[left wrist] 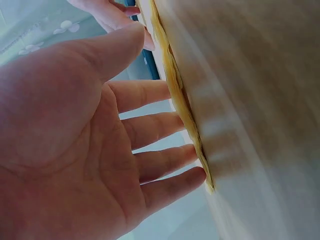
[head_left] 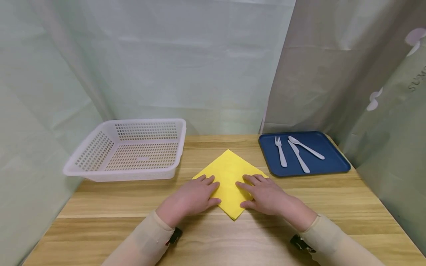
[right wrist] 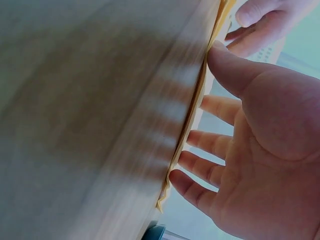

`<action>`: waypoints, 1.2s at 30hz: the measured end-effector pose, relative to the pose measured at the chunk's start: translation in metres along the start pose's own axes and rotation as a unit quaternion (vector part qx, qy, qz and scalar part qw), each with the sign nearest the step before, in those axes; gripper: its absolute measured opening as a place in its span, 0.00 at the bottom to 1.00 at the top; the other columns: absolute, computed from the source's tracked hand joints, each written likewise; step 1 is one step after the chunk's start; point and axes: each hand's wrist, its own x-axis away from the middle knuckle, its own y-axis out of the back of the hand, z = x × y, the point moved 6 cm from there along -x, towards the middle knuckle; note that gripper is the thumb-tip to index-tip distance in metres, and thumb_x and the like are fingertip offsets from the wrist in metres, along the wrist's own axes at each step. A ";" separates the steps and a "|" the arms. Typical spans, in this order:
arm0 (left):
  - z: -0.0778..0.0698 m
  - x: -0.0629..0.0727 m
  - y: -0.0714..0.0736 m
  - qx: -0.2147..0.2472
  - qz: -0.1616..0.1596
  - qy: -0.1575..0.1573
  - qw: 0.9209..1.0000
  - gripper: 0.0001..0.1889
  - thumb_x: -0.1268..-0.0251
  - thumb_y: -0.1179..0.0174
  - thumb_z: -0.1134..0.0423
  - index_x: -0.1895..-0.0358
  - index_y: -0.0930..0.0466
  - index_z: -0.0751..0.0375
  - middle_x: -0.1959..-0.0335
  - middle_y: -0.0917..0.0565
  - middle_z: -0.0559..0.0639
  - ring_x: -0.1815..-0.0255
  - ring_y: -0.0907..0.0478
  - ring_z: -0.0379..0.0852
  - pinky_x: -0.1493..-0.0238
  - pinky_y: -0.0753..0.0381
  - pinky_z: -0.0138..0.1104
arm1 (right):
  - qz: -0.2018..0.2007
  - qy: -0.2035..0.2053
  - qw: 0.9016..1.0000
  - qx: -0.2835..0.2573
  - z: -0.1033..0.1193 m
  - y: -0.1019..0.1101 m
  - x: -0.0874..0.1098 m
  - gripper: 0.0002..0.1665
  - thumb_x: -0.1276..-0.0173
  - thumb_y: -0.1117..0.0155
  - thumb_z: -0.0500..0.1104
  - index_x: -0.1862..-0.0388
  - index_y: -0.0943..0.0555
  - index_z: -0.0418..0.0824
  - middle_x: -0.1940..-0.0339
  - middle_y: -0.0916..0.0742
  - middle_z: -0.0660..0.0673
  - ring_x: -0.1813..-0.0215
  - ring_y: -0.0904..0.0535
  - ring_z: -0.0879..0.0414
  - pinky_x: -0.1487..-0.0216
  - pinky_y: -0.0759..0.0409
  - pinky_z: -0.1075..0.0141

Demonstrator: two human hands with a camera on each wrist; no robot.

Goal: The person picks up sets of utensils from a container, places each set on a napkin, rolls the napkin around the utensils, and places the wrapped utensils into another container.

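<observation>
Grip: left hand [head_left: 198, 194] and right hand [head_left: 267, 195], fingers extended, grasping nothing, fingertips on the folded, bright-yellow, cloth-like square [head_left: 229, 171]. It lies between them on the wood-grained desk [head_left: 126, 199], about equally near each, corners pointing toward and away from the wearer; neither diagonal clearly longer.

Between left fingers [head_left: 214, 186] and right fingers [head_left: 244, 186]: free gap over folded yellow square sheet [head_left: 228, 171] | ahead-left of them: white perforated plastic basket [head_left: 121, 173] blocks | ahead-right: blue rectangular tray [head_left: 327, 163] blocks

Head view high, facing down; wrist views close, tilted; all share yellow cloth [head_left: 229, 177].
</observation>
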 end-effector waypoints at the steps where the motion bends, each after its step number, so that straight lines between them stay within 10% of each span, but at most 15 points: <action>1: 0.000 0.001 0.000 -0.001 -0.003 -0.002 1.000 0.33 0.15 0.41 0.42 0.20 0.24 0.59 0.18 0.27 0.61 0.18 0.32 0.66 0.19 0.30 0.54 | -0.001 0.002 1.000 0.000 0.000 0.001 0.001 0.41 0.20 0.32 0.64 0.16 0.25 0.50 0.17 0.26 0.36 0.19 0.31 0.34 0.23 0.29 0.33; 21: 0.008 0.008 0.002 0.024 -0.035 -0.041 0.998 0.28 0.14 0.39 0.49 0.25 0.20 0.66 0.22 0.22 0.62 0.20 0.28 0.61 0.19 0.29 0.52 | -0.003 0.024 1.000 -0.014 -0.005 0.002 0.006 0.40 0.20 0.31 0.63 0.17 0.24 0.49 0.16 0.26 0.36 0.17 0.31 0.34 0.22 0.30 0.32; 36: 0.001 0.012 0.005 0.014 -0.036 -0.035 0.999 0.27 0.14 0.38 0.50 0.26 0.19 0.66 0.23 0.22 0.63 0.21 0.27 0.64 0.22 0.26 0.55 | -0.123 0.007 0.992 -0.006 -0.036 0.021 -0.001 0.33 0.20 0.27 0.57 0.24 0.18 0.43 0.26 0.17 0.37 0.25 0.23 0.36 0.26 0.22 0.39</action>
